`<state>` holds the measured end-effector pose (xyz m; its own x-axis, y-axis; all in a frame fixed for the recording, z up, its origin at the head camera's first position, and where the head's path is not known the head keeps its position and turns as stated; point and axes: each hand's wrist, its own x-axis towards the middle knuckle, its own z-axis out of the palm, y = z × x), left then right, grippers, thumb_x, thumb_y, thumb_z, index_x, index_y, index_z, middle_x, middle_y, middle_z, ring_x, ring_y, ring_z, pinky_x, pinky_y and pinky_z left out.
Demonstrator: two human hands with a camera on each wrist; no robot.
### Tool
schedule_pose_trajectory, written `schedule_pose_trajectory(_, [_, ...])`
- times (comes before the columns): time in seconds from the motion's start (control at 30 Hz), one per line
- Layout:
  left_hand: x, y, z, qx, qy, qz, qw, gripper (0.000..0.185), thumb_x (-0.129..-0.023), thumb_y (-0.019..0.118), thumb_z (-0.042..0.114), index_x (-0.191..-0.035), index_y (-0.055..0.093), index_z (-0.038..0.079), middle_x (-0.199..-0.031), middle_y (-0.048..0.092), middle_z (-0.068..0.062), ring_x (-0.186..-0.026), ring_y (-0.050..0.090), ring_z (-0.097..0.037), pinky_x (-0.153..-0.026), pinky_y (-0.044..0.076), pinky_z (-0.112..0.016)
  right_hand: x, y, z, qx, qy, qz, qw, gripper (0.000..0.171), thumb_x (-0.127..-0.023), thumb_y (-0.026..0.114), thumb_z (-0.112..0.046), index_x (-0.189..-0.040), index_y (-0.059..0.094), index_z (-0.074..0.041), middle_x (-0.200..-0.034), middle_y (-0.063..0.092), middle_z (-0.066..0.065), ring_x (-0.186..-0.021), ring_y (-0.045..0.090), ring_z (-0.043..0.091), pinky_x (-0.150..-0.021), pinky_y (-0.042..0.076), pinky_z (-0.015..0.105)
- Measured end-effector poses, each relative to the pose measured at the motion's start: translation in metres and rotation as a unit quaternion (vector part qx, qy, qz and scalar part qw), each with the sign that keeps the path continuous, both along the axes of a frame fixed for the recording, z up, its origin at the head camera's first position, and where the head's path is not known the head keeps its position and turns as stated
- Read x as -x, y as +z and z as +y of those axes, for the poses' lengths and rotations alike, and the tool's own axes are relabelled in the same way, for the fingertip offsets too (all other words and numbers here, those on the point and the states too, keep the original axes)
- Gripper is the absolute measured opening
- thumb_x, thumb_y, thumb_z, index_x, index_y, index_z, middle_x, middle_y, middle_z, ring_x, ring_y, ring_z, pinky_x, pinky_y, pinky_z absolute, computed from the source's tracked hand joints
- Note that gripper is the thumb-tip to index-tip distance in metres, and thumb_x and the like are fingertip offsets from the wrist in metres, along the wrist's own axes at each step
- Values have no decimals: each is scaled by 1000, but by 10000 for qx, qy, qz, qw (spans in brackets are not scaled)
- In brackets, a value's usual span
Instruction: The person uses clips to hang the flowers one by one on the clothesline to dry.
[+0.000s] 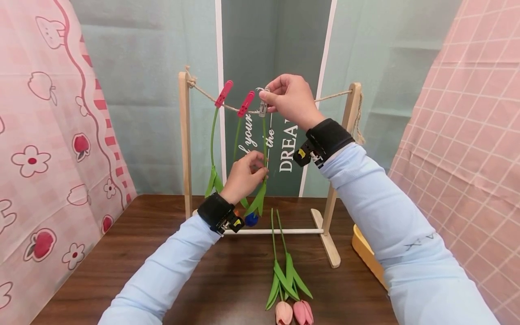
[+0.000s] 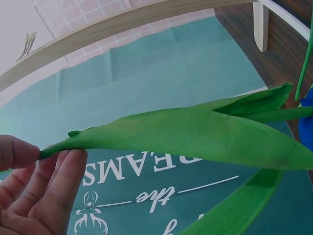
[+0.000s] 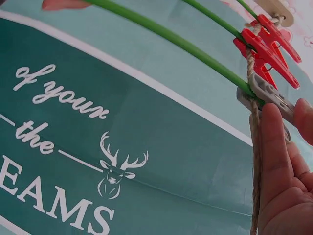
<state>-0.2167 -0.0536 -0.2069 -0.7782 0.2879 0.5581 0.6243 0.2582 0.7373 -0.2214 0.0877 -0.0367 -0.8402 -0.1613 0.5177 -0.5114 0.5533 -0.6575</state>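
A wooden rack [image 1: 186,149] carries a twine line [image 1: 333,95]. Two red clothespins [image 1: 224,94] [image 1: 246,104] hold green stems hanging head down. My right hand [image 1: 289,100] pinches a grey clothespin [image 1: 263,103] on the twine, and it clamps a third green stem [image 1: 265,135]. In the right wrist view the grey clothespin [image 3: 266,95] sits beside the red clothespins [image 3: 266,49]. My left hand [image 1: 243,175] pinches that stem lower down, above its leaves [image 1: 257,202] and a blue flower head [image 1: 251,219]. The left wrist view shows the leaf [image 2: 195,137] running from my fingers [image 2: 44,186].
Two pink tulips [image 1: 290,311] with green stems lie on the dark wooden table [image 1: 122,253] in front of the rack. A yellow tray [image 1: 365,255] sits at the right, partly behind my sleeve. Pink patterned cloths hang on both sides. A green lettered banner [image 1: 284,149] stands behind.
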Motion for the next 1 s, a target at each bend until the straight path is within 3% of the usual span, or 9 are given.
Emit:
schedule_pose_trajectory(0.33, [-3, 1, -3, 101, 185, 92, 9997, 24, -94, 62, 6, -118, 57, 1, -90, 65, -8, -72, 66, -16, -67, 54, -30, 0, 0, -1, 320, 96, 38, 9994, 30, -89, 73, -25, -107, 67, -2, -94, 70, 10, -77, 69, 17, -80, 55, 28])
schedule_pose_trajectory(0.5, [-6, 2, -7, 3, 287, 81, 9996, 23, -94, 62, 5, -117, 59, 4, -91, 66, -8, -78, 68, -23, -70, 55, -31, 0, 0, -2, 389, 120, 107, 9991, 31, -88, 74, -24, -109, 68, -2, -95, 70, 9, -77, 70, 17, -80, 55, 26])
schedule_pose_trajectory(0.7, [-10, 4, -11, -39, 261, 77, 9996, 20, -94, 62, 4, -114, 60, 5, -90, 66, -9, -80, 68, -26, -69, 56, -31, -4, 4, 0, 514, 83, 112, 9986, 35, -87, 74, -24, -113, 66, -2, -99, 70, 8, -79, 70, 21, -79, 56, 27])
schedule_pose_trajectory(1.0, [-15, 6, -14, 14, 109, 101, 9999, 19, -95, 62, 5, -113, 60, 5, -89, 65, -9, -80, 68, -23, -65, 54, -31, -10, 12, 5, 548, 57, 285, 9981, 36, -87, 74, -23, -114, 65, 0, -101, 70, 9, -75, 70, 15, -76, 56, 26])
